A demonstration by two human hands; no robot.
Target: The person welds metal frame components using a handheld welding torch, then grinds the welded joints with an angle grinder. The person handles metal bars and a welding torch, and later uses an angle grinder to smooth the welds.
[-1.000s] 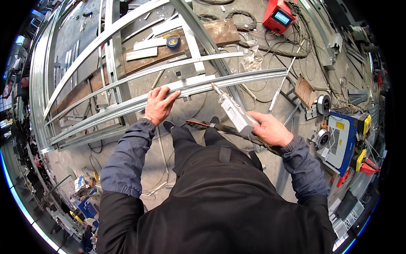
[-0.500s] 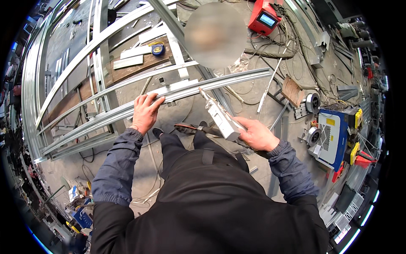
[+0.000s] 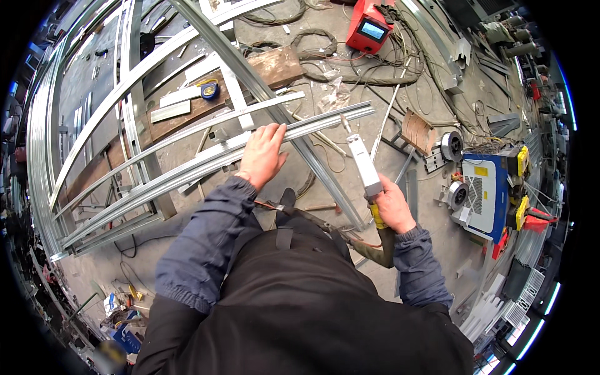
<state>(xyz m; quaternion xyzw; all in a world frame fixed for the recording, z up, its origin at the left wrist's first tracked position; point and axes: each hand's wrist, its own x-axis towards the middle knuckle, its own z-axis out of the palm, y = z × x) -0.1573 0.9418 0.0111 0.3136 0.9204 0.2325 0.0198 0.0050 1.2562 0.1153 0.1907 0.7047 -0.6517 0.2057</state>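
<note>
My left hand (image 3: 265, 155) is closed over a long, silvery metal rail (image 3: 206, 159), its fingers across the top and the thumb on the near side. A white, boxy handheld welding gun (image 3: 364, 165) sits in my right hand (image 3: 394, 206), which is wrapped round its rear end. The gun's narrow metal nozzle (image 3: 344, 123) points away from me and reaches the rail near its right end; whether it touches cannot be made out. From the gun's back a yellow and dark hose (image 3: 384, 247) curves down beside my right forearm. The rail belongs to a large metal frame (image 3: 134, 75).
Across the frame runs a diagonal metal bar (image 3: 234, 56). Inside it, a blue tape measure (image 3: 209, 89) lies near a brown board (image 3: 275, 67). Cables cross the floor toward a red machine with a screen (image 3: 369, 28). A blue and white machine (image 3: 483, 194) stands at right.
My left hand has moved right along the rail. My right hand has carried the welding gun right, toward the rail's end, turning it more upright. The view has shifted, and the blurred round patch is gone.
</note>
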